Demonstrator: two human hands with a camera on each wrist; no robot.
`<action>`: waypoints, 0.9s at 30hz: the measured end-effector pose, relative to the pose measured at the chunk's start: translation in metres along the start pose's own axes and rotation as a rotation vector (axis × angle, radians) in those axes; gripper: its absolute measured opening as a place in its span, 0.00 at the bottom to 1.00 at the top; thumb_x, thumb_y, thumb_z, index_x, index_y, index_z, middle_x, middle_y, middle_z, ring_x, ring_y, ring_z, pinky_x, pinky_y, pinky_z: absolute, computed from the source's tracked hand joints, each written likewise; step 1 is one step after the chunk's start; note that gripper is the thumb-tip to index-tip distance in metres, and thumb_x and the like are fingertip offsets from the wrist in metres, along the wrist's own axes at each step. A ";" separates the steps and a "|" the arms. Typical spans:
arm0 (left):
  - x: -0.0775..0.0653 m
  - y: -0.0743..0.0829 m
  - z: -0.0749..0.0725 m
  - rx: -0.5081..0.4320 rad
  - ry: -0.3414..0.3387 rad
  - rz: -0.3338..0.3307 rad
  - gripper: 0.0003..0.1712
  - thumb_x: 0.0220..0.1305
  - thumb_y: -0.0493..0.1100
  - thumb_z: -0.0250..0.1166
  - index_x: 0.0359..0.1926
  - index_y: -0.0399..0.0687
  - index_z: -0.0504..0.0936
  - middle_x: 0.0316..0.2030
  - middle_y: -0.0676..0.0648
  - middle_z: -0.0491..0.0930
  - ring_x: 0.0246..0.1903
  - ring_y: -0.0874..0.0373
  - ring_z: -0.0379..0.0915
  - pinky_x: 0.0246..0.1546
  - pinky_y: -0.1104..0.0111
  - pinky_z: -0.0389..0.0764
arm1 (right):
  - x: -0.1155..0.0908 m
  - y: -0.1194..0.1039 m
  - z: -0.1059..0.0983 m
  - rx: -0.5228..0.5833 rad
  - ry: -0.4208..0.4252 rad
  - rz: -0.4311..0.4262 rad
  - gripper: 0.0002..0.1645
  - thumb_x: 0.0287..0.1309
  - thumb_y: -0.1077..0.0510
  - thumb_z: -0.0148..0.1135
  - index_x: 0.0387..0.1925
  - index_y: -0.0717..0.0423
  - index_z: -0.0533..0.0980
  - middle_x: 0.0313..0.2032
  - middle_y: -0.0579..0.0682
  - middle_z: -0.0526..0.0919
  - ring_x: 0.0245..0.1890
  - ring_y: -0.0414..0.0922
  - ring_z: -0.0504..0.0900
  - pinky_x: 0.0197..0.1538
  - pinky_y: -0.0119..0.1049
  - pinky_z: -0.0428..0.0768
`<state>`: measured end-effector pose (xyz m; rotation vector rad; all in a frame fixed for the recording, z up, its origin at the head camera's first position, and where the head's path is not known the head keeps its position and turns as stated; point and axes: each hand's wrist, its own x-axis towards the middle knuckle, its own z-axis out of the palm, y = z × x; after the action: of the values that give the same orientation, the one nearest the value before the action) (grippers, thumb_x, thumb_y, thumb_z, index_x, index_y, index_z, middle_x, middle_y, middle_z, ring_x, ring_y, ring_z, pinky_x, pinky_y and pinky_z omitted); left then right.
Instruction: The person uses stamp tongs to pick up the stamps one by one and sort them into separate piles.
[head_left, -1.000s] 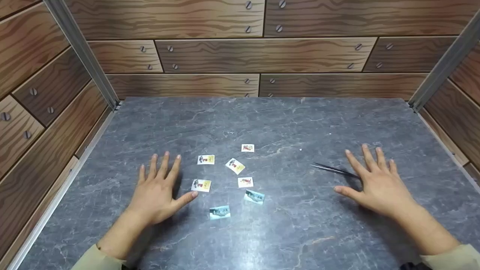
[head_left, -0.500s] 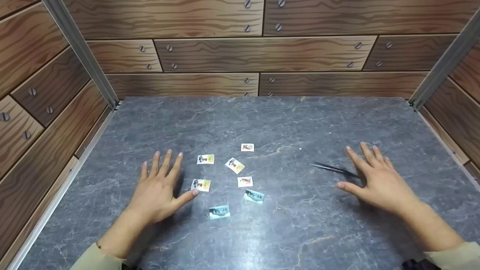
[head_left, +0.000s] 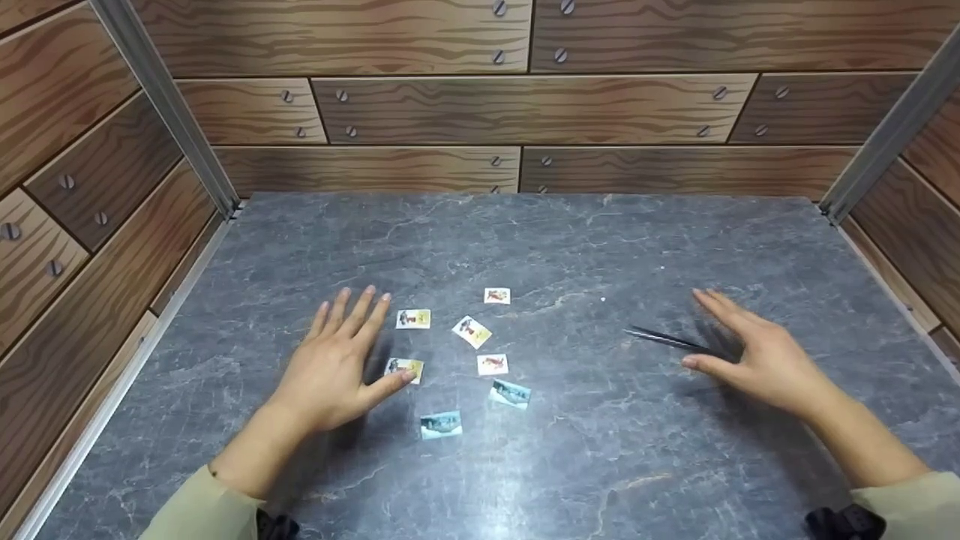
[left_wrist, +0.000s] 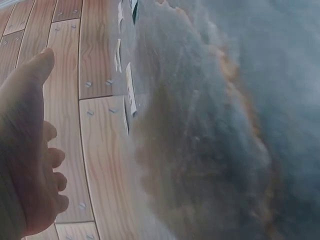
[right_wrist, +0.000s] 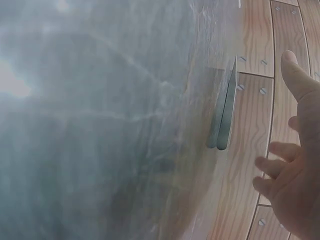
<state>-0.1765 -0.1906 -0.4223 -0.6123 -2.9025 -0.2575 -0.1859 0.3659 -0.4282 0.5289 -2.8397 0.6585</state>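
Fingers extended, my left hand [head_left: 330, 375] is held over the left part of the table, holding nothing. Its thumb overlaps a stamp-sized yellow-and-white picture card [head_left: 405, 370] in the head view; contact cannot be told. Another such card [head_left: 413, 319] lies beyond it, and a third card [head_left: 471, 331] lies turned at an angle. Two white cards with red figures lie to their right, one far [head_left: 496, 295], one near [head_left: 492, 364]. Two bluish cards, left [head_left: 441, 424] and right [head_left: 511, 394], lie closest. My right hand [head_left: 772, 367], nothing in it, hovers by slim black tweezers [head_left: 667, 339], hiding their near end.
A grey marble-patterned tabletop [head_left: 570, 240] carries everything. Wood-print panels [head_left: 525, 112] rise at the back and both sides, with metal posts [head_left: 165, 105] at the corners. A tiny white speck [head_left: 603, 299] lies right of the cards.
My left hand has shifted right and slightly forward, bringing its thumb over the near yellow card. My right hand has turned, its fingers now closer together. The cards and tweezers stay put.
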 end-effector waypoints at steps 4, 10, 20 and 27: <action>0.011 0.005 -0.001 -0.012 0.013 0.049 0.61 0.68 0.79 0.57 0.85 0.47 0.52 0.83 0.40 0.50 0.81 0.35 0.42 0.81 0.43 0.44 | 0.005 0.003 0.000 0.035 0.030 -0.030 0.57 0.54 0.46 0.84 0.81 0.47 0.65 0.73 0.67 0.70 0.69 0.74 0.70 0.65 0.74 0.69; 0.027 0.011 -0.004 -0.041 0.006 0.106 0.59 0.69 0.78 0.57 0.85 0.47 0.53 0.83 0.41 0.50 0.82 0.39 0.40 0.81 0.45 0.44 | 0.014 0.004 0.001 0.104 0.007 -0.011 0.53 0.54 0.46 0.84 0.78 0.50 0.70 0.70 0.65 0.75 0.67 0.72 0.74 0.65 0.71 0.71; 0.055 0.016 0.007 -0.111 -0.038 0.225 0.57 0.72 0.79 0.50 0.85 0.46 0.53 0.83 0.40 0.52 0.82 0.38 0.45 0.81 0.49 0.44 | 0.025 0.011 0.012 0.273 -0.041 0.013 0.42 0.56 0.52 0.83 0.71 0.58 0.77 0.62 0.57 0.85 0.59 0.57 0.84 0.58 0.16 0.73; 0.076 0.020 0.013 -0.161 -0.077 0.300 0.56 0.73 0.78 0.49 0.85 0.47 0.54 0.83 0.42 0.53 0.82 0.42 0.45 0.82 0.51 0.47 | 0.029 0.019 0.022 0.425 -0.055 0.012 0.36 0.56 0.61 0.81 0.66 0.64 0.79 0.53 0.60 0.89 0.52 0.41 0.87 0.55 0.24 0.81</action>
<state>-0.2381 -0.1406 -0.4170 -1.0926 -2.8261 -0.4378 -0.2222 0.3629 -0.4477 0.5982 -2.7553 1.2796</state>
